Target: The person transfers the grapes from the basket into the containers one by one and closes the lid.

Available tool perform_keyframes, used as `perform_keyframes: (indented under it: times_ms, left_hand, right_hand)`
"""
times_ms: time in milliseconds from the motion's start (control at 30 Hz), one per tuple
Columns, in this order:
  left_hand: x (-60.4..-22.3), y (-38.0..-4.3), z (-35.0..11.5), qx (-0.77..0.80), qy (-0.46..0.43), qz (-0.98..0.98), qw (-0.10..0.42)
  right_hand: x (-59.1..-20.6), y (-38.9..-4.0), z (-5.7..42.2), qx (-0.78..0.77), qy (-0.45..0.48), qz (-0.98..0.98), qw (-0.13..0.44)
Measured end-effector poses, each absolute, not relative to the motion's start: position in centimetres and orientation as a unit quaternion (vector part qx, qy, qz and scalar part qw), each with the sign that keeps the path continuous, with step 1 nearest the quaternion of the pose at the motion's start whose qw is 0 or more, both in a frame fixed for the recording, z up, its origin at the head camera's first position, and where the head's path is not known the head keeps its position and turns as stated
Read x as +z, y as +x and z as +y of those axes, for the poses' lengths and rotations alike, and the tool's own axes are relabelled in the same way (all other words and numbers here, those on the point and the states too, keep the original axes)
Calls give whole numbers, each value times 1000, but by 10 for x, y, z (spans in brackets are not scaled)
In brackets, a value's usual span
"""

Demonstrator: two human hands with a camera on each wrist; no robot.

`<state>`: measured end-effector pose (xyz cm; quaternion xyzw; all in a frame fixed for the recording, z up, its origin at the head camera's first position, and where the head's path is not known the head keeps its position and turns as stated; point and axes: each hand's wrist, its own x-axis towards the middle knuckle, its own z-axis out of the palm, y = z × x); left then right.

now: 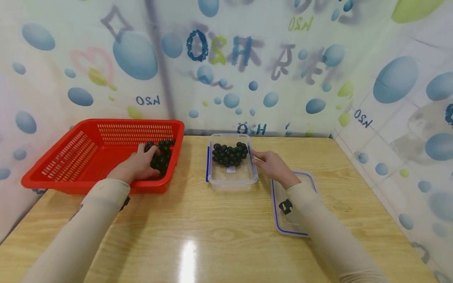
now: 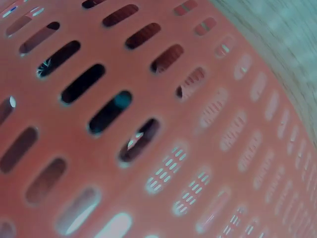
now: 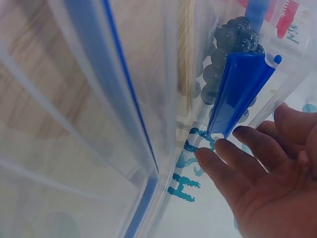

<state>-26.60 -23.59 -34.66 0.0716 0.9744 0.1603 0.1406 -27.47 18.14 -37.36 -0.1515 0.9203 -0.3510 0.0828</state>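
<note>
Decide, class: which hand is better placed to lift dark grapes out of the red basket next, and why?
Probably the left hand: it reaches into the red basket, right at the dark grapes. The right hand is farther off, beside the clear container.

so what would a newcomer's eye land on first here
Probably the bright red basket at the table's left, where the left hand grips at dark grapes near its right end. Then the clear container mid-table, holding another dark bunch, with the right hand at its right side.
</note>
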Motion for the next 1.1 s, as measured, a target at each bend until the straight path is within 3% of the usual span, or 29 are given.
perform_keyframes:
  times_ms: [667, 1100]
  left_hand:
    - [-342, -259, -241, 189, 36, 979, 66]
    - [-341, -258, -246, 224, 22, 973, 50]
  right_hand:
    - [-371, -271, 179, -357, -137, 919, 92]
    - [-371, -270, 178, -350, -140, 922, 95]
